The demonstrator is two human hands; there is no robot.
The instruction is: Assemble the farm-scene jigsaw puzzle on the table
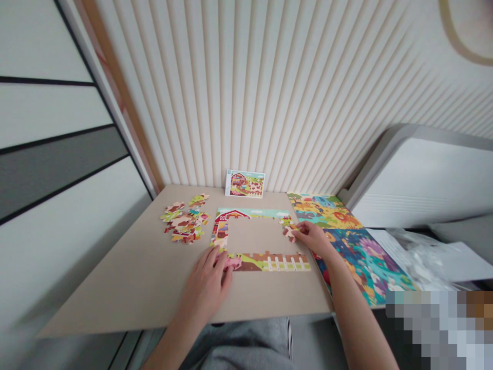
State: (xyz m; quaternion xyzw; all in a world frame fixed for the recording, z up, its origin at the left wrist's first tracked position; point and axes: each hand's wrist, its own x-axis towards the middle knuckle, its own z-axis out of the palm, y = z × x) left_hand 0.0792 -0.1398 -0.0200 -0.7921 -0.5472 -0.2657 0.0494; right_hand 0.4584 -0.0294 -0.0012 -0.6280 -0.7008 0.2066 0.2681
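Note:
A jigsaw border [265, 261] lies on the table, with its top, left and bottom edges joined round a bare middle. On its right side, my right hand [310, 235] pinches a brown-and-cream puzzle piece [289, 234] just below the upper right corner. My left hand [210, 270] rests with fingers stretched over the lower left corner, beside a pink patch of the picture. A heap of loose puzzle pieces [187, 221] sits to the left of the border.
A small reference picture card [245, 184] of a farm leans against the ribbed wall [246, 92]. To the right lie a yellow animal picture board [327, 210] and a dark blue picture board [365, 262]. Clear plastic wrapping [418, 252] is beyond them.

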